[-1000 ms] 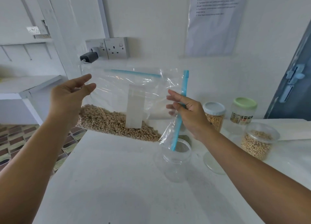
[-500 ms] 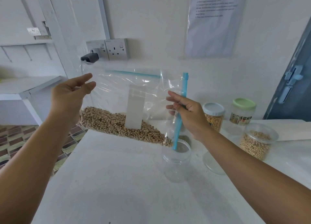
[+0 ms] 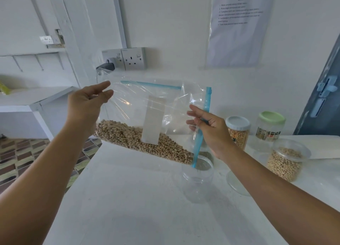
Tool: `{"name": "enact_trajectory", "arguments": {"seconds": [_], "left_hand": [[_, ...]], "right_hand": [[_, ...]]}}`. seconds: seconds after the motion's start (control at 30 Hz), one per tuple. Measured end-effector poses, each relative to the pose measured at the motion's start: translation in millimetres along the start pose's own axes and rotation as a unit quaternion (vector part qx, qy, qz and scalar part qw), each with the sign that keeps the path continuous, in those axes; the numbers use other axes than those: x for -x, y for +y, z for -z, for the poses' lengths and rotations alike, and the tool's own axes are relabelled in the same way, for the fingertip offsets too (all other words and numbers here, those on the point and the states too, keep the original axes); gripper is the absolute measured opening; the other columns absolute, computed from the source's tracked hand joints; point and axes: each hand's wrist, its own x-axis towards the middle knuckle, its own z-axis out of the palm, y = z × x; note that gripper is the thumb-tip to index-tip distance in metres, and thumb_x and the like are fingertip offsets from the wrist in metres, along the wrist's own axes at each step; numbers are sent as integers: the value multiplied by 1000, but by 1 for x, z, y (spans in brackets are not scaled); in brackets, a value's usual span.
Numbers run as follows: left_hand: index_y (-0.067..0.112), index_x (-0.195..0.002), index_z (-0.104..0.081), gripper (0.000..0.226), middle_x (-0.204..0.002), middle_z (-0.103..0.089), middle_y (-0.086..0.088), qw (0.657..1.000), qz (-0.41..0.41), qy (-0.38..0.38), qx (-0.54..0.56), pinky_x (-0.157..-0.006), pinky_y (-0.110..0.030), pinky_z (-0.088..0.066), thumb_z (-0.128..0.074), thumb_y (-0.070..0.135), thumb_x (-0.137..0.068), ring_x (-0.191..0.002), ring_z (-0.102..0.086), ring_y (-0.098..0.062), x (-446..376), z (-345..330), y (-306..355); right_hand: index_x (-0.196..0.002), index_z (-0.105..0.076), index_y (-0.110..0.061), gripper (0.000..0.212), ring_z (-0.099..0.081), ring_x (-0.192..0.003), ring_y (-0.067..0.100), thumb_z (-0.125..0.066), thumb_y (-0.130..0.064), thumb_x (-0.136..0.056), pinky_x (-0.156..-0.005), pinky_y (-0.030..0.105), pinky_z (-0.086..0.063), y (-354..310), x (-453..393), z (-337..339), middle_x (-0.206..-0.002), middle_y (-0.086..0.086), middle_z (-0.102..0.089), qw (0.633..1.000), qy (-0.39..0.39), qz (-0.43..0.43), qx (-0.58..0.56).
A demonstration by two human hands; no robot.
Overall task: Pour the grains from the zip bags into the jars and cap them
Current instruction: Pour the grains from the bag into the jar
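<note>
The white surface (image 3: 139,198) carries the jars and leaves working room in front of the person. Above it hangs the large clear plastic zip bag with a blue zip strip (image 3: 152,116), turned on its side so the zip edge runs down toward the empty clear plastic jar (image 3: 197,182) standing just beneath; the tilt seems meant to let the pale beige grains (image 3: 147,143) slide along the lower edge to that mouth. They are banked against the strip's lower end, and none shows in the jar yet, so I judge the pour is only about to begin.

The left hand (image 3: 86,106) pinches the bag's far upper corner between thumb and fingers, lifting that end. The right hand (image 3: 207,128) has its fingers curled round the blue strip, steering the opening over the jar.

To the right stand an open clear jar full of similar grains (image 3: 285,162), a white-lidded jar of yellowish grains (image 3: 238,132) and a green-lidded clear jar (image 3: 270,128) whose label is too small to read. A flat clear lid (image 3: 237,184) lies just beside the empty jar, likely waiting for capping.

The blank white panel on the bag (image 3: 152,119) bears no writing. The printed sheet on the wall (image 3: 239,27) shows numbered lines, illegible here.
</note>
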Motion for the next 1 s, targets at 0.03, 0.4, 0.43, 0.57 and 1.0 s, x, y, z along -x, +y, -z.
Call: {"name": "enact_trajectory", "arguments": {"seconds": [0.03,0.4,0.43,0.57,1.0], "left_hand": [[27,-108,-76,28,-78,-67,5,1000,1,0,-3,-95,-19,-53,-80,8,-89,-68,-62,2,0,-1,-1],[29,-108,-78,28,-75,-72,13,1000,11,4,4,-106,-29,-52,-81,10,-88,-74,-67,-1,-5,3,-5],[29,-108,-78,28,-76,-73,14,1000,10,4,5,-106,-28,-53,-81,10,-88,-75,-66,-1,-7,3,-5],[29,-106,-79,27,-83,-75,10,1000,1,6,14,-106,-29,-53,-82,10,-87,-76,-65,-4,-12,3,0],[32,-105,-79,28,-80,-73,10,1000,-16,1,11,-112,-37,-50,-82,10,-88,-73,-62,-4,-23,2,4]], "right_hand": [[-124,-72,-30,46,-73,-108,24,-53,6,-103,-94,31,-60,1,1,0,-125,0,-73,1000,1,-1,1],[-124,-72,-31,45,-72,-109,26,-54,4,-103,-95,33,-60,2,0,-2,-123,-1,-74,1000,2,-2,-2],[-124,-72,-31,45,-72,-109,27,-54,4,-103,-94,32,-60,1,-1,-2,-124,-1,-73,1000,1,-1,-2],[-125,-72,-30,44,-72,-109,28,-54,4,-103,-94,33,-60,-3,-4,-3,-127,4,-71,1000,-2,6,-8],[-130,-70,-25,42,-73,-108,26,-54,4,-103,-96,35,-60,-3,-6,-5,-126,2,-72,1000,-5,5,-23]]}}
